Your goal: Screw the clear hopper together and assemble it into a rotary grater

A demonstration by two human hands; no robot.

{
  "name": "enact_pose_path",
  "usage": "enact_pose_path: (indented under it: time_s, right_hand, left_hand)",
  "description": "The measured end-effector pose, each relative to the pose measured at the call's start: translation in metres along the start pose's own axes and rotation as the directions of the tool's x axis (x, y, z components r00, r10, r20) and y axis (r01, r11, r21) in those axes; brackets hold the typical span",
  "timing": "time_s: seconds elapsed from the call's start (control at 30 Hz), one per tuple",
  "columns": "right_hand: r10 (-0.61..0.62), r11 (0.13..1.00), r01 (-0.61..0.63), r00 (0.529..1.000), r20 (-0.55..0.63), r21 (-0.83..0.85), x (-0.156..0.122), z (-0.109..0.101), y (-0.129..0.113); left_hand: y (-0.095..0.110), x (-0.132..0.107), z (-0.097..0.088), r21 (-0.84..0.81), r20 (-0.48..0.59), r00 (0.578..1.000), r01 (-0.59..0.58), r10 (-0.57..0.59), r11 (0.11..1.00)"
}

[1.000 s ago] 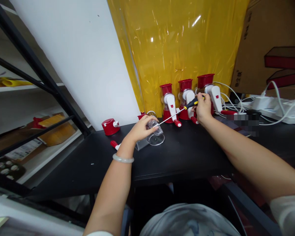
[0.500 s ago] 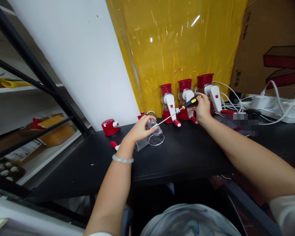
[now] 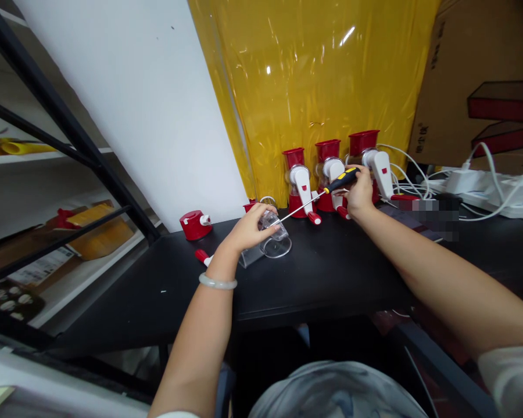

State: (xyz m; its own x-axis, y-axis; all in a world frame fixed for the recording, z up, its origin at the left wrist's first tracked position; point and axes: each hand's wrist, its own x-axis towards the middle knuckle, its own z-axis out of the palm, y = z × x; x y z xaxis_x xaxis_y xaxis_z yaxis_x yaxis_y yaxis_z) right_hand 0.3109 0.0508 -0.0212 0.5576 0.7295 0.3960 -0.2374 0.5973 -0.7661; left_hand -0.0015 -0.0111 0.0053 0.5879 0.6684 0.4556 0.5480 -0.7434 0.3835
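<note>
My left hand (image 3: pixel 249 228) is closed over a clear plastic housing (image 3: pixel 273 240) lying on its side on the black table (image 3: pixel 314 273). My right hand (image 3: pixel 359 191) grips the black and yellow handle of a screwdriver (image 3: pixel 320 198). Its thin metal shaft slants down to the left, and its tip reaches the clear housing by my left fingers. A white bangle sits on my left wrist.
Three red and white hand-crank grinders (image 3: pixel 331 174) stand in a row against a yellow plastic sheet (image 3: pixel 314 87). A red cap (image 3: pixel 195 224) and a small red-tipped part (image 3: pixel 203 256) lie on the left. White cables and power strips (image 3: pixel 483 188) and a cardboard box (image 3: pixel 483 87) are at the right.
My right hand has turned slightly on the screwdriver handle, and the handle end sits a little higher. My left hand and the clear housing have stayed in place.
</note>
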Motion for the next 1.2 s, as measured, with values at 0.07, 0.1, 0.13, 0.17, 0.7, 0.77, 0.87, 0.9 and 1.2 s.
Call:
enact_pose_path:
  time_s: [0.07, 0.1, 0.13, 0.17, 0.7, 0.77, 0.87, 0.9, 1.2]
  right_hand:
    - [0.003, 1.0, -0.003, 1.0, -0.004, 0.001, 0.0, 0.001, -0.001]
    - [0.009, 1.0, -0.009, 1.0, -0.01, 0.001, 0.0, 0.001, -0.001]
    - [0.016, 1.0, -0.016, 1.0, -0.022, 0.0, 0.001, 0.001, -0.002]
    - [0.022, 1.0, -0.023, 0.999, -0.036, -0.003, 0.001, 0.002, -0.002]
    - [-0.031, 0.999, 0.03, 0.999, -0.04, -0.015, 0.001, 0.001, 0.004]
    - [-0.018, 1.0, 0.017, 0.999, -0.035, -0.015, 0.0, 0.0, 0.001]
    - [-0.018, 1.0, 0.018, 1.0, -0.024, -0.021, 0.002, -0.001, 0.001]
    - [-0.026, 0.999, 0.025, 0.999, -0.022, -0.03, 0.003, -0.001, 0.003]
    - [-0.129, 0.99, 0.127, 0.991, -0.02, -0.064, 0.005, 0.0, 0.012]
  left_hand:
    - [-0.001, 0.0, 0.0, -0.047, 0.004, 1.0, -0.008, 0.008, 0.999]
    - [-0.001, 0.0, 0.0, -0.072, 0.008, 1.0, -0.008, 0.009, 0.997]
    - [-0.001, 0.0, 0.001, -0.094, 0.013, 1.0, -0.006, 0.007, 0.996]
    - [-0.002, 0.0, 0.001, -0.11, 0.018, 1.0, 0.0, 0.002, 0.994]
    - [0.003, 0.0, 0.0, -0.033, -0.015, 1.0, -0.006, 0.006, 0.999]
    - [0.002, 0.0, 0.0, -0.034, -0.016, 1.0, -0.004, 0.003, 0.999]
    - [0.001, 0.001, 0.0, -0.042, -0.011, 1.0, 0.0, -0.001, 0.999]
    - [0.0, 0.001, 0.0, -0.045, -0.011, 1.0, -0.007, 0.006, 0.999]
    - [-0.002, 0.002, 0.001, -0.036, -0.014, 0.996, -0.091, 0.091, 0.995]
